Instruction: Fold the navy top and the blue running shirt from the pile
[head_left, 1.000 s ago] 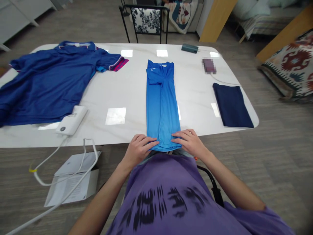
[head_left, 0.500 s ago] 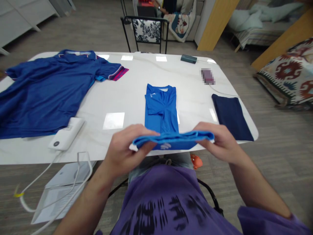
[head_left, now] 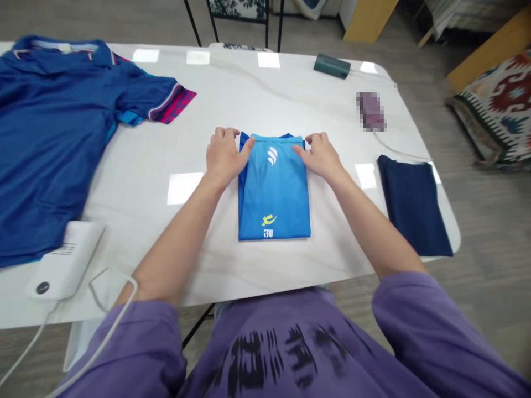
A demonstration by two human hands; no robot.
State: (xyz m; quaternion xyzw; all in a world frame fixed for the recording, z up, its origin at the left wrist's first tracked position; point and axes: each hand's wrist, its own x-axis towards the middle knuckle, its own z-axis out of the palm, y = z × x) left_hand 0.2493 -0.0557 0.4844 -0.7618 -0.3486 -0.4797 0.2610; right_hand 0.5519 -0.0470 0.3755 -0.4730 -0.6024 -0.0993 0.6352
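Observation:
A blue shirt lies on the table as a compact rectangle, its lighter blue lower part turned up toward the collar. A white logo and a yellow mark show on its top face. At its far left corner, my left hand has the thumb on the fabric and the fingers spread off beside the edge. My right hand mirrors it at the far right corner, thumb touching the fabric, fingers apart from the thumb. Neither hand visibly pinches the cloth.
A dark blue polo shirt lies spread out on the left over other garments. Nearby are a white device with a cable, a dark green case, a blurred-out phone-like item and a folded navy cloth. A chair stands beyond the table.
My hands have carried the shirt's raised lower part away from me and laid it over the upper part. Their pinch on its edge has loosened. The view has tilted down.

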